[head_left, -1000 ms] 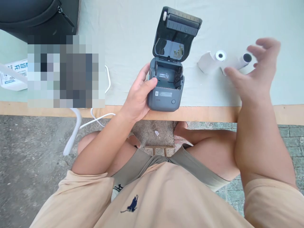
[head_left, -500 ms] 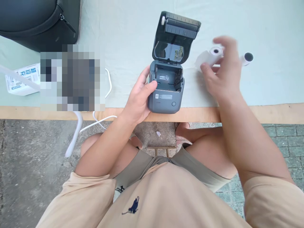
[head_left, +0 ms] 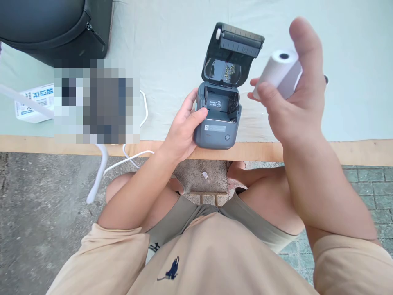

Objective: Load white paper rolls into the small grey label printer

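A small dark grey label printer [head_left: 217,133] is tilted toward me at the table's front edge, its lid [head_left: 231,57] swung up and its paper bay [head_left: 218,102] bare inside. My left hand [head_left: 184,129] grips its left side, thumb over the bay's rim. To the right of the printer, my right hand [head_left: 296,98] holds a white paper roll [head_left: 274,69] between thumb and fingers, its dark core hole facing up. Behind that hand only the dark end of another roll [head_left: 326,79] shows; the rest is hidden.
A black bag [head_left: 52,28] stands at the back left. Near it lie a white box with blue print [head_left: 33,100] and a pixelated patch. White cables [head_left: 145,106] run by the table's wooden front edge [head_left: 264,152]. A pale cloth [head_left: 166,45] covers the table.
My right hand has closed on the paper roll and raised it off the cloth. The printer remains in my left hand with its lid up; the view has shifted slightly.
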Demonstrator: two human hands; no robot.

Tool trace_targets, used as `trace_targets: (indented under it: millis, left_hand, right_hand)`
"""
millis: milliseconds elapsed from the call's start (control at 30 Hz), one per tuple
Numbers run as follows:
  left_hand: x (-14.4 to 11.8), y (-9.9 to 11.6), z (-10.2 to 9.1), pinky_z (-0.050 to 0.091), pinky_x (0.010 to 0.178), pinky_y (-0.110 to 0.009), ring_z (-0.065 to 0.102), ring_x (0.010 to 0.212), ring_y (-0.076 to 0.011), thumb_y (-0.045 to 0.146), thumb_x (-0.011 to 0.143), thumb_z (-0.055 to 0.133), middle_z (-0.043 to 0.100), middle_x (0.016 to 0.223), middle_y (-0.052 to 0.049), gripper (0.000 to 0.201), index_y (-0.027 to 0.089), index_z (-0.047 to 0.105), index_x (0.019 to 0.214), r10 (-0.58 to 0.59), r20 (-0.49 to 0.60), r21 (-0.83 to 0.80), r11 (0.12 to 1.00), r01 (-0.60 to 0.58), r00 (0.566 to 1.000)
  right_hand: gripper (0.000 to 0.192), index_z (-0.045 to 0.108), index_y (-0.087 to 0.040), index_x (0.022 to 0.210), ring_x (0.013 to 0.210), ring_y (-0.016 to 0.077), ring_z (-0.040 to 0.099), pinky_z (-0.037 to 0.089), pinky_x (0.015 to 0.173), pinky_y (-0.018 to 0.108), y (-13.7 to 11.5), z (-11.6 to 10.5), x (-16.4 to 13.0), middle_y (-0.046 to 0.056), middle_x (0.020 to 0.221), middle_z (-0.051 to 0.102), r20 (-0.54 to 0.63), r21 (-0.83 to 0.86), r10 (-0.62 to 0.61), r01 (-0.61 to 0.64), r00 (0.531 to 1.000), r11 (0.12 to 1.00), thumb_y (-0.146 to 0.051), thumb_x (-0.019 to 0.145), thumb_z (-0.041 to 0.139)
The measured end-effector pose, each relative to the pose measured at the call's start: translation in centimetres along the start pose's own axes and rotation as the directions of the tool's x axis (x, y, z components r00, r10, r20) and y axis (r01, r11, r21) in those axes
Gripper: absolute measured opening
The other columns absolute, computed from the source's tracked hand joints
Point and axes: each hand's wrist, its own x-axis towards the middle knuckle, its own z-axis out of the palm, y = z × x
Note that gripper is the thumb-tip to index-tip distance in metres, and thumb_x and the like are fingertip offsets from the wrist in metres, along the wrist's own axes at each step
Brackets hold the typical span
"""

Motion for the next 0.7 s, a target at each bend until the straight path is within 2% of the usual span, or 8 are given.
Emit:
trace_targets:
  millis: [33, 100, 167, 200, 300, 433, 600, 700]
  left_hand:
    - [0.0, -0.1, -0.1, 0.058, 0.125, -0.051, 0.050, 0.164, -0.0390, 0.055, 0.086, 0.085, 0.074, 0.142, -0.007, 0.060, 0.031, 0.063, 0.137, 0.004, 0.001, 0.005, 1.000, -0.004, 1.000]
    - [0.1, -0.3, -0.3, 0.058, 0.125, -0.050, 0.051, 0.163, -0.0377, 0.056, 0.088, 0.083, 0.075, 0.142, -0.006, 0.061, 0.031, 0.061, 0.139, 0.010, 0.017, 0.022, 1.000, -0.010, 1.000]
    - [0.2, -0.5, -0.5, 0.057, 0.126, -0.049, 0.052, 0.162, -0.0370, 0.054, 0.089, 0.082, 0.074, 0.143, -0.006, 0.065, 0.030, 0.057, 0.145, 0.016, 0.043, 0.042, 0.999, -0.018, 0.999]
    - [0.3, -0.5, -0.6, 0.057, 0.126, -0.049, 0.053, 0.161, -0.0370, 0.052, 0.089, 0.081, 0.074, 0.143, -0.007, 0.068, 0.029, 0.055, 0.148, 0.016, 0.056, 0.049, 0.999, -0.019, 0.998]
    - [0.4, -0.6, -0.7, 0.057, 0.125, -0.049, 0.056, 0.159, -0.0365, 0.047, 0.091, 0.078, 0.073, 0.144, -0.007, 0.072, 0.026, 0.049, 0.154, 0.015, 0.066, 0.053, 0.998, -0.018, 0.998]
    - [0.2, -0.5, -0.6, 0.057, 0.124, -0.048, 0.058, 0.157, -0.0358, 0.047, 0.094, 0.075, 0.073, 0.145, -0.007, 0.068, 0.025, 0.050, 0.153, 0.016, 0.055, 0.047, 0.999, -0.019, 0.998]
    - [-0.1, -0.3, -0.2, 0.054, 0.128, -0.051, 0.055, 0.159, -0.0347, 0.041, 0.096, 0.072, 0.068, 0.152, -0.006, 0.070, 0.025, 0.046, 0.159, 0.004, 0.033, 0.068, 0.998, -0.006, 0.999]
    - [-0.2, -0.1, 0.1, 0.052, 0.130, -0.051, 0.052, 0.162, -0.0352, 0.041, 0.094, 0.074, 0.067, 0.154, -0.007, 0.070, 0.026, 0.047, 0.157, -0.009, 0.024, 0.065, 0.998, 0.007, 1.000]
  right_hand:
    - [0.062, 0.054, -0.039, 0.142, 0.116, 0.0189, 0.071, 0.066, 0.099, 0.040, -0.7, 0.5, -0.2, -0.002, 0.169, 0.046, 0.026, -0.023, -0.109, 0.110, 0.994, 0.994, -0.045, 0.087, 0.082]
    - [0.049, 0.055, -0.034, 0.128, 0.113, 0.0190, 0.071, 0.066, 0.092, 0.039, -1.4, 1.3, -0.5, 0.001, 0.145, 0.064, 0.077, -0.078, -0.244, 0.249, 0.967, 0.965, -0.045, 0.089, 0.080]
    - [0.035, 0.054, -0.030, 0.116, 0.108, 0.0200, 0.071, 0.065, 0.087, 0.039, -1.6, 2.1, -0.6, 0.002, 0.119, 0.069, 0.131, -0.210, -0.277, 0.300, 0.952, 0.931, -0.041, 0.091, 0.076]
    - [0.030, 0.053, -0.029, 0.111, 0.106, 0.0206, 0.072, 0.064, 0.086, 0.040, -1.6, 2.3, -0.5, 0.002, 0.113, 0.070, 0.162, -0.297, -0.264, 0.302, 0.951, 0.906, -0.038, 0.092, 0.074]
    - [0.017, 0.053, -0.028, 0.103, 0.104, 0.0222, 0.070, 0.061, 0.087, 0.042, -1.5, 2.8, -0.4, 0.003, 0.112, 0.073, 0.217, -0.462, -0.200, 0.281, 0.955, 0.841, -0.028, 0.093, 0.067]
    - [0.020, 0.055, -0.027, 0.103, 0.100, 0.0231, 0.070, 0.059, 0.083, 0.041, -1.5, 2.5, -0.2, 0.003, 0.107, 0.074, 0.271, -0.504, -0.157, 0.279, 0.950, 0.817, -0.030, 0.091, 0.071]
    - [0.014, 0.062, -0.026, 0.103, 0.094, 0.0213, 0.071, 0.054, 0.075, 0.038, -1.0, 2.1, -0.4, 0.002, 0.105, 0.076, 0.248, -0.534, -0.250, 0.347, 0.936, 0.771, -0.024, 0.092, 0.069]
    - [0.007, 0.066, -0.026, 0.099, 0.102, 0.0237, 0.073, 0.057, 0.084, 0.042, -0.4, 2.0, -0.3, 0.002, 0.111, 0.077, 0.271, -0.485, -0.254, 0.360, 0.928, 0.797, -0.021, 0.094, 0.066]
